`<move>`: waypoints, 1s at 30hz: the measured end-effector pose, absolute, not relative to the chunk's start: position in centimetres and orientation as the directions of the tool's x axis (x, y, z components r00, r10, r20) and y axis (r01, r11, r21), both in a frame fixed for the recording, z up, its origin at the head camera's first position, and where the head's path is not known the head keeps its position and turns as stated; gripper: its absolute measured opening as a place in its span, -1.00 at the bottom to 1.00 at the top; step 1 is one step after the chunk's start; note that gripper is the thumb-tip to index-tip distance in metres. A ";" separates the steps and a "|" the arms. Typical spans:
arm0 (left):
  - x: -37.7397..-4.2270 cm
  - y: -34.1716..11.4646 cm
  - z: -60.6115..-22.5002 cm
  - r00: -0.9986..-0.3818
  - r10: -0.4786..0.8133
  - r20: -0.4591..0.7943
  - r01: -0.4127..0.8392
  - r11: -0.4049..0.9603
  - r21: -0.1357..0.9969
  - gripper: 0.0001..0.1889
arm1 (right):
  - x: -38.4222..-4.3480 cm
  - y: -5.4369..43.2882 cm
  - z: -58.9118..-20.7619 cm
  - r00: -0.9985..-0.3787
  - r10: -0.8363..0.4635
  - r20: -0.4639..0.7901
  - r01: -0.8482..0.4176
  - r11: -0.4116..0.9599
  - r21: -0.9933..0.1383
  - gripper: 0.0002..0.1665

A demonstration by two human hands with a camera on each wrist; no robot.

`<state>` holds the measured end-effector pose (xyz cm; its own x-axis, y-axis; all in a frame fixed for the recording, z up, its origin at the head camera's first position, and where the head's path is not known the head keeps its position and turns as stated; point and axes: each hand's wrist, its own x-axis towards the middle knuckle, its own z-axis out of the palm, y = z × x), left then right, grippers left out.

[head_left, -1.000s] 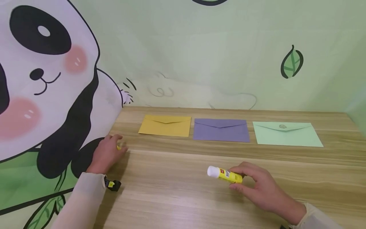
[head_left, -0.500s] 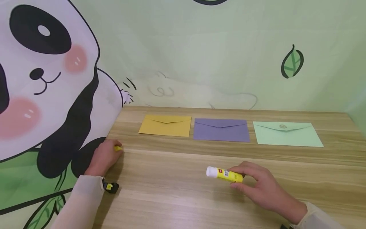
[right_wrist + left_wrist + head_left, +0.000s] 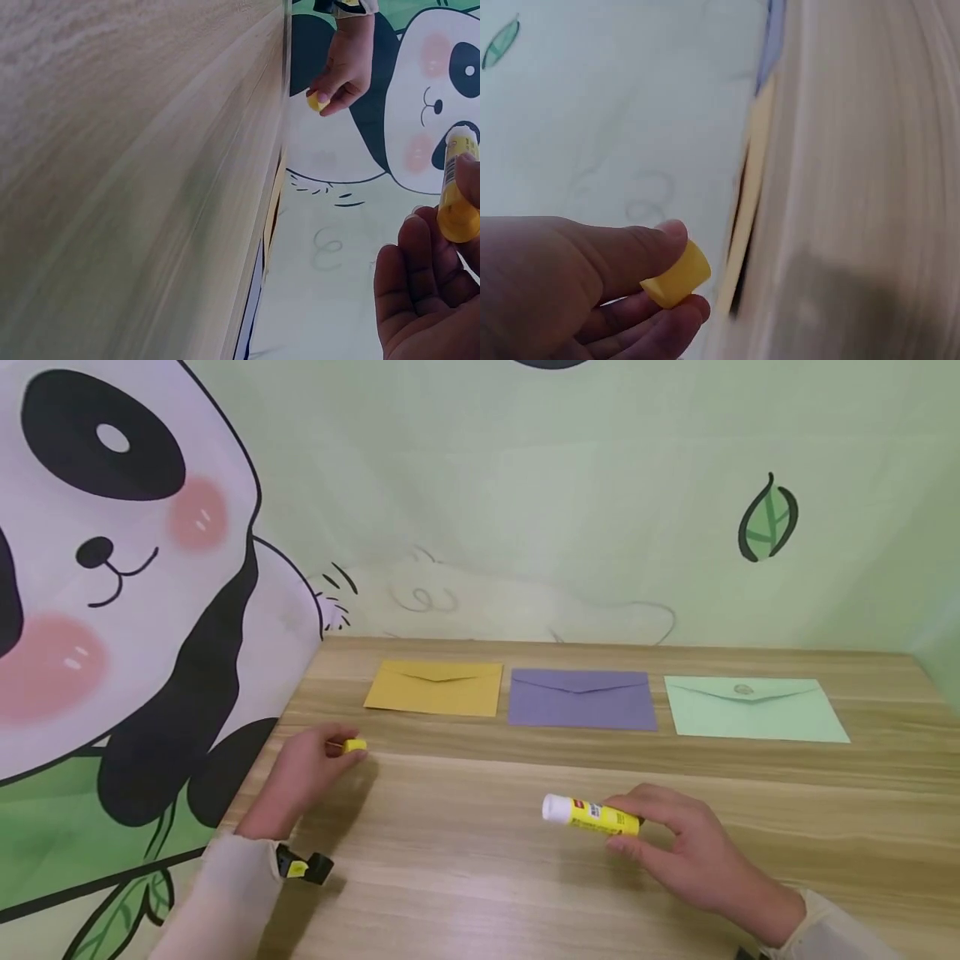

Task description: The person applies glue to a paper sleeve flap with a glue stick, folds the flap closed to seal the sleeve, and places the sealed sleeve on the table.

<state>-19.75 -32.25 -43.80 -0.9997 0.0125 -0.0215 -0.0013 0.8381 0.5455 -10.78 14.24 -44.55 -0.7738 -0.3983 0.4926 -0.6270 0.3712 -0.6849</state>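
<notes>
My left hand (image 3: pixel 311 768) pinches a small yellow cap (image 3: pixel 679 277) between thumb and fingers, raised over the left part of the table. In my right hand (image 3: pixel 690 847) is a yellow glue stick (image 3: pixel 603 818), gripped near its bottom end, its uncapped white end pointing left. The right wrist view shows the thumb on one side of the glue stick and the fingers curving below it. The two hands are well apart. Behind them lie a yellow envelope (image 3: pixel 435 693), a purple envelope (image 3: pixel 582 710) and a mint green envelope (image 3: pixel 757 718) in a row, flaps facing up.
The wooden table (image 3: pixel 450 835) reaches back to a pale green wall cloth (image 3: pixel 562 510) printed with a leaf. A large panda print (image 3: pixel 150 568) covers the cloth at the left, along the table's left edge.
My left hand first closes on the yellow cap near the table's left edge, then carries it right. The right hand and glue stick stay nearly still.
</notes>
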 end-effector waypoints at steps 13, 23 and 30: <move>-16.5 -25.9 -41.3 -0.970 0.219 0.105 0.224 0.640 0.735 -0.67 | -10.4 14.5 -43.9 -0.794 -0.366 0.485 -0.603 0.380 -0.701 -0.51; -12.3 -19.6 -39.3 -0.881 0.425 0.210 0.380 0.371 0.847 -0.67 | -9.9 14.0 -43.2 -0.777 -0.385 0.498 -0.622 0.345 -0.702 -0.47; -11.0 -17.4 -39.1 -0.828 0.503 0.250 0.441 0.307 0.843 -0.70 | -9.6 13.7 -43.1 -0.730 -0.411 0.547 -0.672 0.287 -0.682 -0.45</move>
<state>-11.04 -17.38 -39.13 -0.8275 0.5027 0.2500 0.4413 0.3072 0.8431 -9.56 13.69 -43.13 -0.7298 -0.4106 0.5466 -0.6724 0.2872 -0.6822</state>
